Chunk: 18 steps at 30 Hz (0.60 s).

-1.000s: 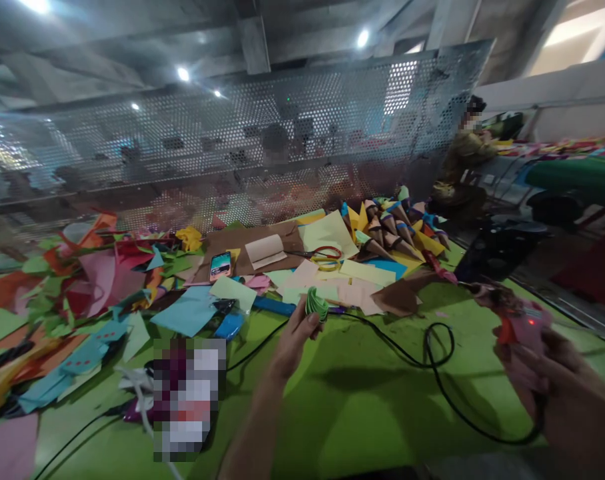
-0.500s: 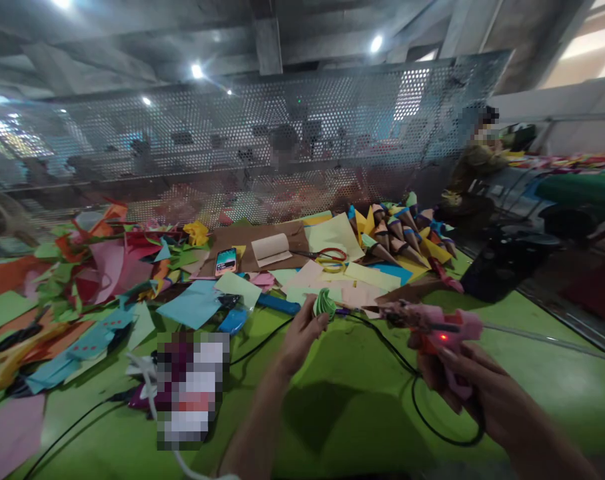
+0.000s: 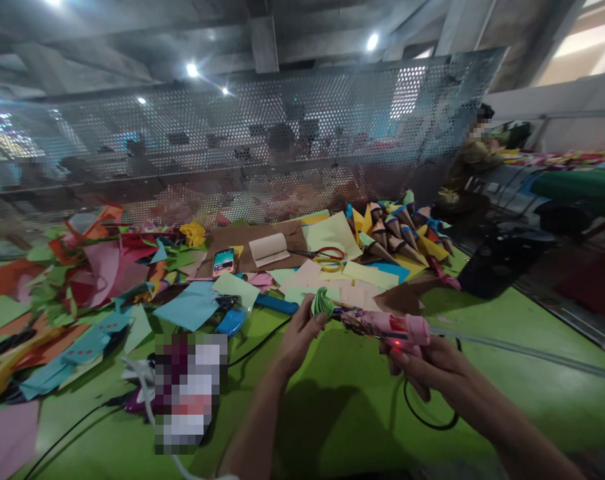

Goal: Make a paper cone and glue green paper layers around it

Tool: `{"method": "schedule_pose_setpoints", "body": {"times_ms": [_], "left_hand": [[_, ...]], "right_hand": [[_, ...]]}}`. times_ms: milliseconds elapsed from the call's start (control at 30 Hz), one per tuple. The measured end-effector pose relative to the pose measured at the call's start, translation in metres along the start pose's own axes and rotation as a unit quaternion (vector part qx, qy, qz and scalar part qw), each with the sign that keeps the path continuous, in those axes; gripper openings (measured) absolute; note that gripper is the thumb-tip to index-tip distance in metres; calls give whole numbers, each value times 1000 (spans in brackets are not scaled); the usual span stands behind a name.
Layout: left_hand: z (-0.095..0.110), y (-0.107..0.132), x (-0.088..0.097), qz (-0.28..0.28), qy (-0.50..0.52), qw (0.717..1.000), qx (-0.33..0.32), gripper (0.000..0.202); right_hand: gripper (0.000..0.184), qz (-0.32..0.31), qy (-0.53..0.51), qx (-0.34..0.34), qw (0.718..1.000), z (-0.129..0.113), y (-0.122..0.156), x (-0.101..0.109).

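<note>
Between the fingertips of my left hand (image 3: 301, 337) is a green pleated paper piece (image 3: 322, 303), swirled like a rosette. My right hand (image 3: 427, 363) is wrapped round a pink glue gun (image 3: 390, 327) with a small red light lit on it. The gun's dark nozzle points left and is right at the edge of the green paper; whether it touches, I cannot tell. A long clear glue stick (image 3: 522, 349) runs out of the gun's back to the right.
Scissors (image 3: 331, 257), a phone (image 3: 223, 262) and coloured paper sheets lie behind my hands. Paper cones (image 3: 395, 230) are heaped at the back right, paper scraps (image 3: 107, 260) at the left. A black cable (image 3: 260, 341) crosses the green table (image 3: 262, 380). A person (image 3: 475, 153) sits far right.
My right hand has brought the glue gun leftward, so its nozzle is now at the green paper piece. The gun has turned in my grip. My left hand has stayed nearly still.
</note>
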<state>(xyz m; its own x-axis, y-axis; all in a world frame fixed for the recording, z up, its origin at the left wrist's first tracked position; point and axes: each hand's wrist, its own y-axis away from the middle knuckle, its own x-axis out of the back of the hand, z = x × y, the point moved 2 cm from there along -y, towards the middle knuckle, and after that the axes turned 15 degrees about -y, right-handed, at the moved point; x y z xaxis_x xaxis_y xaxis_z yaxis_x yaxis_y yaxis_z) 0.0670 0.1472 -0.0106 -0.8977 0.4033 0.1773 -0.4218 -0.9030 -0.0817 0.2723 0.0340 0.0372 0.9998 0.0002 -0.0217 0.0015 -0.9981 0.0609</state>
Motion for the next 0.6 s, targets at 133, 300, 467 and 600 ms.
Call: {"method": "schedule_pose_setpoints", "body": {"times_ms": [133,300,467,600], "left_hand": [[-2,0,1,12,-8,1000,18,63],[0,0,1,1,-19,1000,-8,58],[-2,0,2,-5,-24,1000,-12,52],[-3,0,2,-10,-25,1000,-10,53]], "right_hand": [[45,2,21,3,1000,0,1,0],[40,2,48,10,999,1,1,3],[37,-12,91,27,995,-2,-1,3],[37,1,124,39,992,-3,-1,4]]}}
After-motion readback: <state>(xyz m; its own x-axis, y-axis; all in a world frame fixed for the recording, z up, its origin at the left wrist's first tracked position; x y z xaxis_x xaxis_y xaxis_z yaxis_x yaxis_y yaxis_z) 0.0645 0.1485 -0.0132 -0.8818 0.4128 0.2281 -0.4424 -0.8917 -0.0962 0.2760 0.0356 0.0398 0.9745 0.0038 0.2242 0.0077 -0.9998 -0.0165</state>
